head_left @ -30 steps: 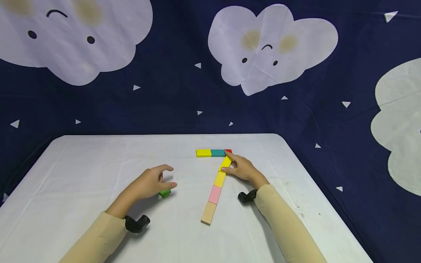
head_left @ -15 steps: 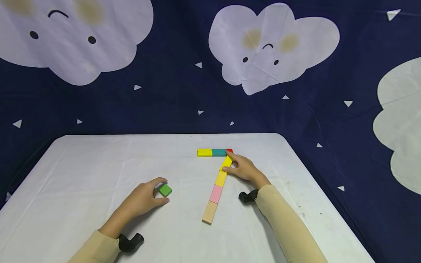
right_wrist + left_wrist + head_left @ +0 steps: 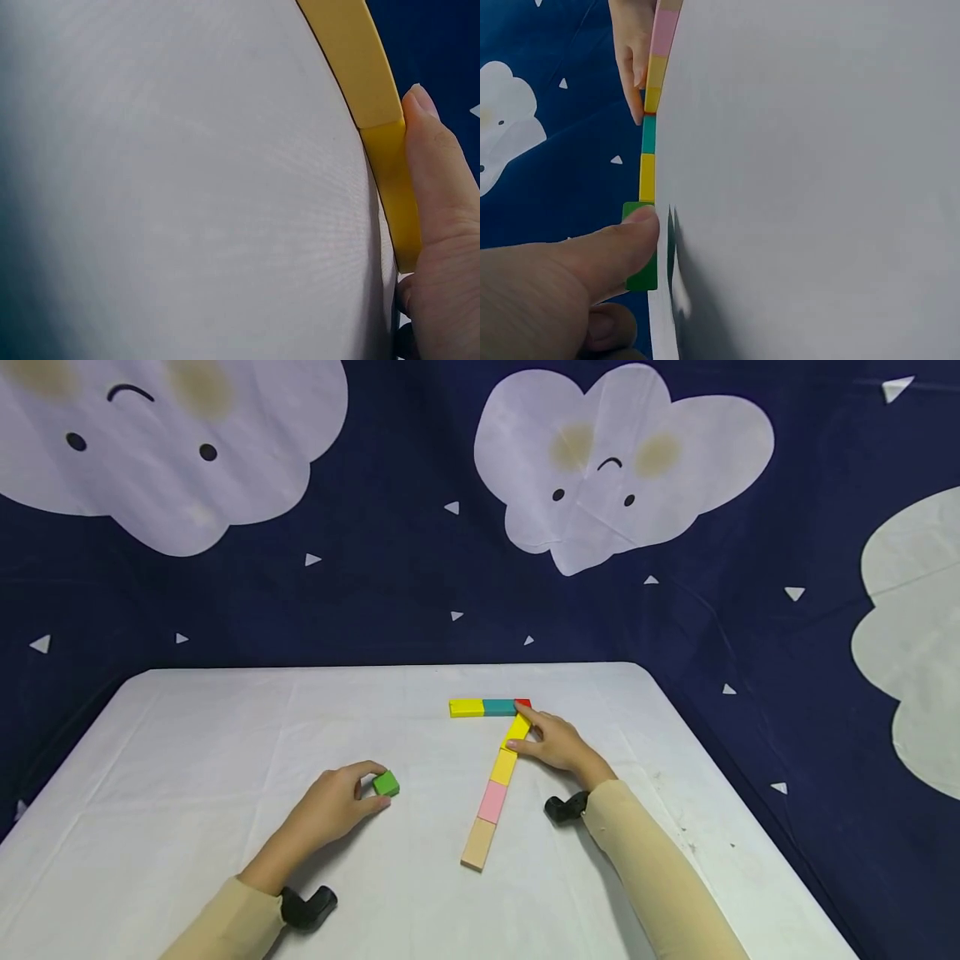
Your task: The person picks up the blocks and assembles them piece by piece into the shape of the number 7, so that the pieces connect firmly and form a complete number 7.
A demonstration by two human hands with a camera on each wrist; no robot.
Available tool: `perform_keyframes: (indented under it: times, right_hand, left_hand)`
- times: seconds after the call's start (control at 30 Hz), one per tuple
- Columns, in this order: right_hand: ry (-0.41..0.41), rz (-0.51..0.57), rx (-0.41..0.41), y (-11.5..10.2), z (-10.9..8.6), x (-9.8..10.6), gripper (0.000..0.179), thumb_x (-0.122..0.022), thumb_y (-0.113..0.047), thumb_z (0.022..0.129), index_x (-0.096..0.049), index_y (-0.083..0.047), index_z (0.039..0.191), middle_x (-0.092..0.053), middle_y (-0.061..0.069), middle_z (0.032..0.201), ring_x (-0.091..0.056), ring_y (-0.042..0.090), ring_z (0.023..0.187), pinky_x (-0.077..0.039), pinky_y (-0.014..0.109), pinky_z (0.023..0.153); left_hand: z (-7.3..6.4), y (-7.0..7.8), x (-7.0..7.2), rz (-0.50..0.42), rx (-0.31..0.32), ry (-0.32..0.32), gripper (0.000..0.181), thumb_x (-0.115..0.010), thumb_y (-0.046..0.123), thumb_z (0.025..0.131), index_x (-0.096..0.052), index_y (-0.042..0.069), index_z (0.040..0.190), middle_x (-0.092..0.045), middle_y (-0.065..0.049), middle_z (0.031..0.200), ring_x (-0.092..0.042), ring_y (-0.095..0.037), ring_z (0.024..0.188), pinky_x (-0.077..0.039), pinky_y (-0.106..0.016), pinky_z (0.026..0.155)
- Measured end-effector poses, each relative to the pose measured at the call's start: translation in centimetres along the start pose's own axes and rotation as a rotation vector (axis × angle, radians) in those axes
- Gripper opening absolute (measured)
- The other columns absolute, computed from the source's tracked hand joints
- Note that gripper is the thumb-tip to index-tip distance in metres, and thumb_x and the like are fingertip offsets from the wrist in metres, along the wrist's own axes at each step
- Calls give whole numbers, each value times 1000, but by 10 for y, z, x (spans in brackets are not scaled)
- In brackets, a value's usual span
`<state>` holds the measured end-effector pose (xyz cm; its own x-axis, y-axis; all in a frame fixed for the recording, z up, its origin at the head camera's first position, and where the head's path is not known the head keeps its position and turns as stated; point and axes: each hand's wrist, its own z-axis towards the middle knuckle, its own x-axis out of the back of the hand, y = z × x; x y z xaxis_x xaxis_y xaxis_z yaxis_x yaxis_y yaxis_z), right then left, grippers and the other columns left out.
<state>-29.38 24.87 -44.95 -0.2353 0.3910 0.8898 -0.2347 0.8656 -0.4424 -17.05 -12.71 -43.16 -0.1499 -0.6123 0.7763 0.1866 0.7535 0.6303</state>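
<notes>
My left hand point(image 3: 330, 803) pinches a green block point(image 3: 386, 783) between thumb and fingers; in the left wrist view the thumb lies across the green block point(image 3: 640, 281), whose shadow falls apart from it. Over at the right, my right hand point(image 3: 558, 745) holds the upper yellow block point(image 3: 517, 728) of a slanted row, its thumb point(image 3: 442, 172) along that yellow block point(image 3: 394, 195). The index fingertip reaches the red block point(image 3: 523, 702), which is partly hidden. Below it in the row come another yellow block point(image 3: 503, 767), a pink block point(image 3: 492, 802) and a plain wooden block point(image 3: 477, 844).
A teal block point(image 3: 498, 707) and a yellow block point(image 3: 467, 708) run left from the red one, making a flat top bar. Everything lies on a white-covered table point(image 3: 225, 735). A dark blue cloth with clouds point(image 3: 622, 468) hangs behind the far edge.
My left hand drew back, came around the green block and took hold of it, then shifted it slightly up and right, turning it. My right hand stays at the yellow block.
</notes>
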Motion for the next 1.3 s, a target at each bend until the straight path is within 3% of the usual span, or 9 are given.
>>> perform_keyframes:
  times: [0.2, 0.5, 0.77, 0.9, 1.03, 1.17, 1.3]
  right_hand:
    - [-3, -2, -3, 3, 0, -1, 89, -66, -62, 86, -25, -31, 158, -38, 10, 158, -34, 34, 147, -24, 54, 119]
    - [-9, 7, -3, 0, -1, 2, 90, -64, -67, 84, -24, -34, 158, -36, 9, 160, -31, 34, 148, -23, 55, 120]
    - [-15, -1, -19, 1, -1, 1, 89, -64, -67, 85, -23, -35, 158, -35, 7, 161, -30, 33, 149, -22, 53, 120]
    - [-15, -2, -20, 1, -1, 0, 89, -64, -66, 85, -23, -35, 158, -36, 8, 160, -31, 33, 149, -23, 53, 120]
    - [-11, -1, -17, 1, -1, -1, 88, -64, -66, 85, -24, -35, 158, -37, 8, 159, -32, 33, 148, -23, 54, 120]
    - [-15, -5, -20, 0, -1, -1, 88, -63, -66, 86, -23, -36, 158, -36, 8, 160, -32, 33, 148, -24, 54, 120]
    - [-18, -2, -23, 0, -2, 0, 88, -64, -65, 86, -23, -36, 158, -36, 7, 160, -31, 32, 148, -23, 53, 120]
  left_hand:
    - [25, 8, 0, 12, 0, 22, 42, -77, 25, 87, -66, 12, 125, -49, -1, 66, -38, -13, 56, -32, -28, 52]
    - [74, 15, 1, 17, 17, 9, 46, -75, 26, 88, -63, 11, 130, -54, -4, 72, -44, -16, 61, -37, -30, 55]
    - [115, 21, -1, 58, 20, -35, 46, -73, 23, 90, -62, 12, 133, -64, -7, 90, -54, -19, 78, -46, -36, 74]
    - [127, 24, -8, 33, 49, -54, 45, -70, 21, 92, -60, 13, 136, -68, -13, 110, -62, -26, 98, -49, -45, 94]
    - [133, 26, -15, 10, 81, -58, 45, -68, 21, 94, -59, 13, 138, -61, -17, 135, -57, -34, 125, -40, -52, 110]
    - [138, 30, -20, 16, 80, -60, 44, -66, 20, 96, -58, 12, 139, -54, -16, 145, -47, -36, 138, -34, -52, 115]
    - [141, 37, -21, 35, 83, -69, 45, -65, 19, 96, -57, 12, 140, -53, -14, 146, -45, -36, 139, -33, -51, 116]
